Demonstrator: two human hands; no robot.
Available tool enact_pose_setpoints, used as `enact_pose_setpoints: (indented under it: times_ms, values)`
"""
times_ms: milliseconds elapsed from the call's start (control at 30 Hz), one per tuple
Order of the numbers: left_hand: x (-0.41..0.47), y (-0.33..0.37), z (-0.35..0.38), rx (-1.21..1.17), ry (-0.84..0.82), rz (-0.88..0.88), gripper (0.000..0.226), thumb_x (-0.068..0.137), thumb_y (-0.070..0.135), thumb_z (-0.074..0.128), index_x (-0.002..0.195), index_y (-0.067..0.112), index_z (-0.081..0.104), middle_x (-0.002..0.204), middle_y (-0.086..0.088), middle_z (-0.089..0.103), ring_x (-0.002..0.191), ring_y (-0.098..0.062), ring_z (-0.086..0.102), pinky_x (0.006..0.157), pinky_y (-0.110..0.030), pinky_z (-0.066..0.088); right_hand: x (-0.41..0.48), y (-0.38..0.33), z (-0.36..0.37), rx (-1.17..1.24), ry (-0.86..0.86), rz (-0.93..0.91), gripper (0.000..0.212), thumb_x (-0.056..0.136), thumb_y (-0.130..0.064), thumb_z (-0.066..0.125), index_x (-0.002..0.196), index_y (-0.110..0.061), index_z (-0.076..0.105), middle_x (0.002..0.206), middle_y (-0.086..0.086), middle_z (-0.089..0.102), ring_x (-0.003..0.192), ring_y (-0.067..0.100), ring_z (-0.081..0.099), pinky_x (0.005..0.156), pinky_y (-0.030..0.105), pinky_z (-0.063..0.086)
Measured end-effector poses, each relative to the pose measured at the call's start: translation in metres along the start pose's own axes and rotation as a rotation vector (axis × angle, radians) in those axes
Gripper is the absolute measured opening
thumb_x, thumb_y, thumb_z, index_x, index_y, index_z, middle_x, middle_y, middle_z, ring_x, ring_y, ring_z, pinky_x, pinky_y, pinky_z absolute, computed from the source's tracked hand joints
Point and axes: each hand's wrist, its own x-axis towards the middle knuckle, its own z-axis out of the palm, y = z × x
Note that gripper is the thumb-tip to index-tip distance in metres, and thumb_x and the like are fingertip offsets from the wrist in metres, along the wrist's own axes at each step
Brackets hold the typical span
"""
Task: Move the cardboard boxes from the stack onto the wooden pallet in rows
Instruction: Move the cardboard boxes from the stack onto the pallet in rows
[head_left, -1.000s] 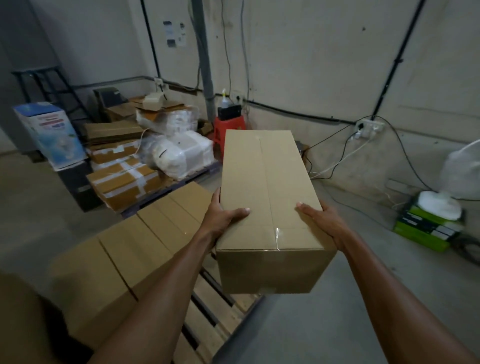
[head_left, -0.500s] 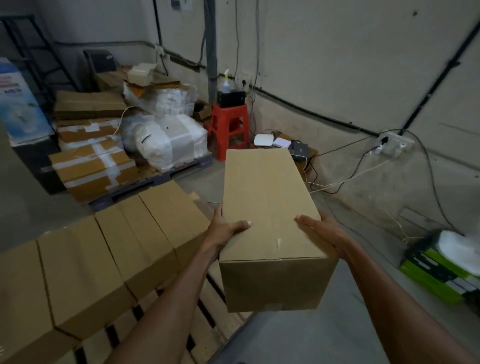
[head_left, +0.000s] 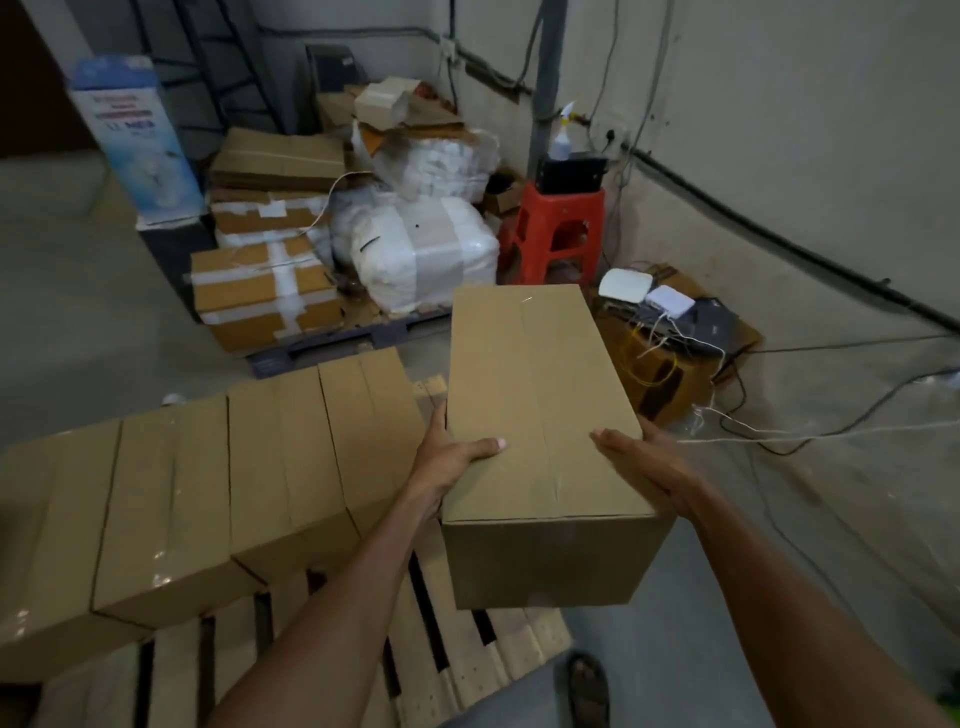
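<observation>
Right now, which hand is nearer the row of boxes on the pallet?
Left. The left hand grips the left edge of the carried box, just beside the row of boxes; the right hand holds its right edge, with the box between.

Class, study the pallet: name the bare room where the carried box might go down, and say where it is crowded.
Free: the bare slats of the wooden pallet between the row of boxes and its near and right edges, partly beneath the carried box. Crowded: the pallet's left, filled by that row; the floor to the right, strewn with cables.
</observation>
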Motion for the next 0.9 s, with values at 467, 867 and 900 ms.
enact_pose_setpoints:
  times_ms: [467,867,900]
  values:
    - [0.171,-0.086,0.072,0.013,0.276,-0.206,0.105,0.06,0.031,0.098,0.146,0.033,0.039,0.129,0.012,0.062,0.116,-0.011,0.061,0.094,-0.032,0.052,0.262,0.076,-0.013,-0.123,-0.232,0.028,0.049,0.092,-0.037,0.069,0.132,-0.019,0.047,0.119,-0.001,0.061,0.095,0.008,0.06,0.072,0.026,0.047]
    - [0.383,-0.265,0.019,0.083,0.316,-0.141,0.127,0.034,0.052,0.1,0.145,0.028,0.044,0.131,0.012,0.066,0.12,-0.013,0.064,0.103,-0.046,0.053,0.502,0.201,0.107,-0.153,-0.242,-0.161,0.073,0.074,-0.052,0.083,0.13,-0.015,0.055,0.123,0.0,0.068,0.108,0.016,0.068,0.096,0.042,0.056]
    - [0.397,-0.277,0.013,0.096,0.328,-0.131,0.127,0.034,0.052,0.099,0.146,0.027,0.044,0.131,0.011,0.066,0.12,-0.014,0.064,0.103,-0.046,0.053,0.522,0.211,0.116,-0.165,-0.249,-0.179,0.082,0.068,-0.06,0.084,0.13,-0.016,0.056,0.122,0.0,0.07,0.107,0.016,0.069,0.095,0.044,0.057]
